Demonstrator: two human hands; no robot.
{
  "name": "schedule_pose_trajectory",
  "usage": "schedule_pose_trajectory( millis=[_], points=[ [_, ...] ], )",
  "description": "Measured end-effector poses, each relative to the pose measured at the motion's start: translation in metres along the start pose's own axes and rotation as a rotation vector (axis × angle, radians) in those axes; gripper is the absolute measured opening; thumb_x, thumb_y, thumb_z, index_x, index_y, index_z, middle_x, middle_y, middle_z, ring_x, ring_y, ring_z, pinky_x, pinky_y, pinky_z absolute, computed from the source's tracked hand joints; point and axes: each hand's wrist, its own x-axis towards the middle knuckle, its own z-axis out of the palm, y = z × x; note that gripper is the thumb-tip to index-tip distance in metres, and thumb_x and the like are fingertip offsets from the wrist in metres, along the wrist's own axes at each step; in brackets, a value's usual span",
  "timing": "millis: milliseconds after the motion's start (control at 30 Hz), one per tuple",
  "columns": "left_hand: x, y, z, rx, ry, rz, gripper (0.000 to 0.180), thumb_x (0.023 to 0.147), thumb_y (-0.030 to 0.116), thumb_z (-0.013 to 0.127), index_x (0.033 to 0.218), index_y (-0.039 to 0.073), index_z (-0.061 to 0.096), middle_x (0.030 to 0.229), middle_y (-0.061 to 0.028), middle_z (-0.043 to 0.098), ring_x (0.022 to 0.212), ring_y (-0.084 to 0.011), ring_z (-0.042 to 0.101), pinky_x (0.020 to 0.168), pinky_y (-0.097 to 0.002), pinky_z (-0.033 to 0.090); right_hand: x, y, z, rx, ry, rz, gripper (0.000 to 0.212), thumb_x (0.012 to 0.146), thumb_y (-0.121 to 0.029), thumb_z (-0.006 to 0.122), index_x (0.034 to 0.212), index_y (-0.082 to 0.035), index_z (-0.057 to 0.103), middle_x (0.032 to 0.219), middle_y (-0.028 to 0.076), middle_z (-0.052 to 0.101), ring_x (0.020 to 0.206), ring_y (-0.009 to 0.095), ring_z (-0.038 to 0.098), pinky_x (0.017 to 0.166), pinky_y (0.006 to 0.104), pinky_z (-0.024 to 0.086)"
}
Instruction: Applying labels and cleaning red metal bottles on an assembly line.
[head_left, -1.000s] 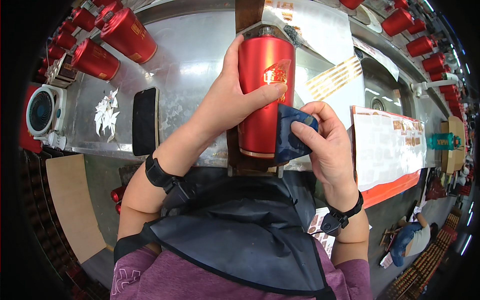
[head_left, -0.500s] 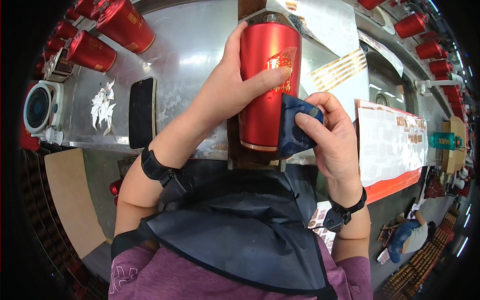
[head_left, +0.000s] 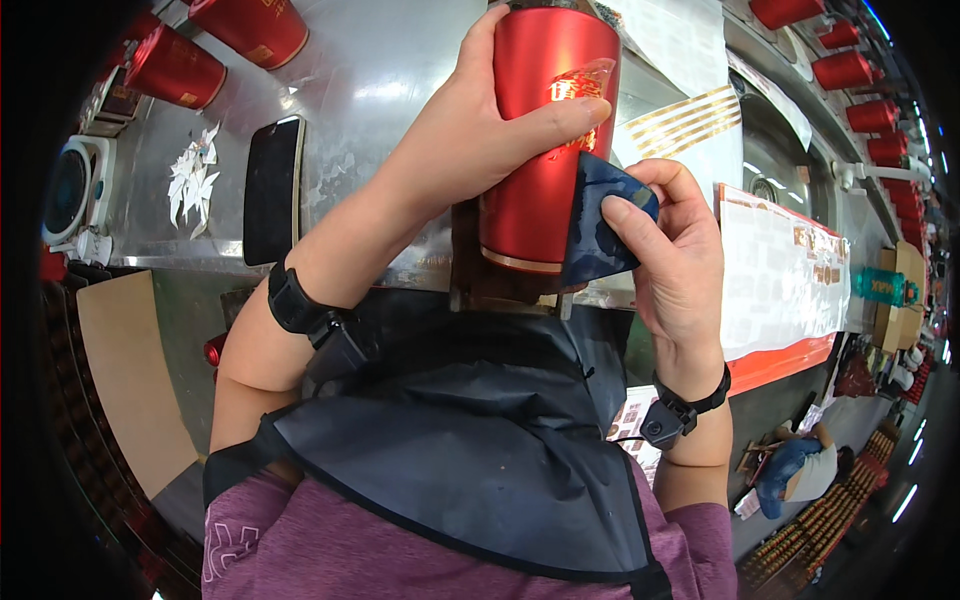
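Observation:
A red metallic bottle (head_left: 525, 215) with gold lettering lies over a dark stand (head_left: 466, 255) at the table's front edge. My left hand (head_left: 465, 135) is wrapped around its left side, the thumb laid across the front onto the lettering. A clear film edge shows around the gold marks. Between the thumb and fingers of my right hand (head_left: 675, 240) is a thin, dark blue, flexible piece (head_left: 600, 230). Its left edge rests against the bottle's lower right side. What lies behind this piece is hidden.
On the metal table (head_left: 340, 90) lie a black phone (head_left: 272, 190), torn white scraps (head_left: 192, 185) and a gold-striped sheet (head_left: 690, 125). More red bottles (head_left: 178, 68) stand at the far left. White printed sheets (head_left: 780, 280) lie at right. A person (head_left: 800, 465) sits farther off.
The view has shifted, so the bottle and both hands sit higher in the picture. Both grips look the same, and the blue piece stays at the bottle's side.

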Motion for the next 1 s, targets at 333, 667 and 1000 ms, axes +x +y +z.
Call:
schedule_pose_trajectory(
  millis=[333,667,1000],
  points=[
    [0.001,0.003,0.001,0.046,0.02,0.018,0.087,0.078,0.029,0.078,0.143,-0.002,0.029,0.124,-0.0157,0.056,0.111,-0.021,0.059,0.095,-0.0343,0.049,-0.001,-0.002,0.004,-0.022,0.011,-0.005,0.028,0.086,0.002,0.07,0.107,-0.001,0.053,0.095,0.005,0.063,0.081,0.007,0.063,0.072,0.0204,0.054],
    [0.004,-0.005,-0.002,-0.021,0.022,0.031,0.103,0.068,0.036,0.085,0.14,-0.009,0.025,0.117,-0.0199,0.058,0.103,-0.0251,0.063,0.087,-0.0343,0.054,-0.001,0.0,0.003,-0.013,-0.007,-0.001,0.027,0.086,0.001,0.07,0.106,-0.002,0.052,0.095,0.005,0.064,0.081,0.007,0.063,0.072,0.0196,0.053],
    [0.004,-0.002,-0.006,-0.161,-0.016,-0.011,0.096,0.083,0.04,0.074,0.144,-0.008,0.019,0.124,-0.0205,0.055,0.108,-0.024,0.061,0.09,-0.0332,0.052,0.001,-0.001,0.004,-0.049,-0.005,0.024,0.027,0.085,0.002,0.07,0.105,-0.002,0.053,0.094,0.004,0.063,0.081,0.006,0.062,0.073,0.0197,0.052]
  ],
)
